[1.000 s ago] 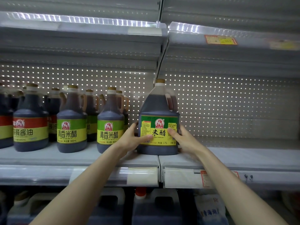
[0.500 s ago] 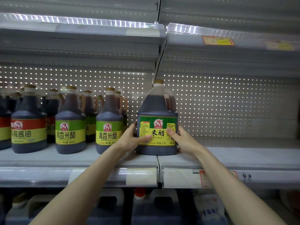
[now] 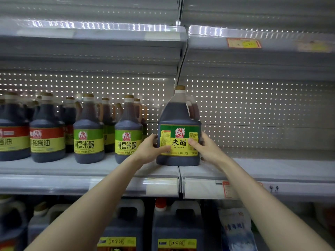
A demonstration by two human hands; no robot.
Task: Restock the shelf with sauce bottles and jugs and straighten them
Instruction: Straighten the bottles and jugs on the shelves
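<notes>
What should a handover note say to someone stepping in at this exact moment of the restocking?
Left hand: grips the left side of the rice vinegar jug, thumb on its label.
Right hand: grips the jug's right side, thumb on the label.
Jug: upright on the shelf, at the seam between its two sections, label facing front.
Done: the jug is set down beside the green-label bottles, apart from them.
Left: let go, check its line with the row, then probably bring more stock for the section to its right.
</notes>
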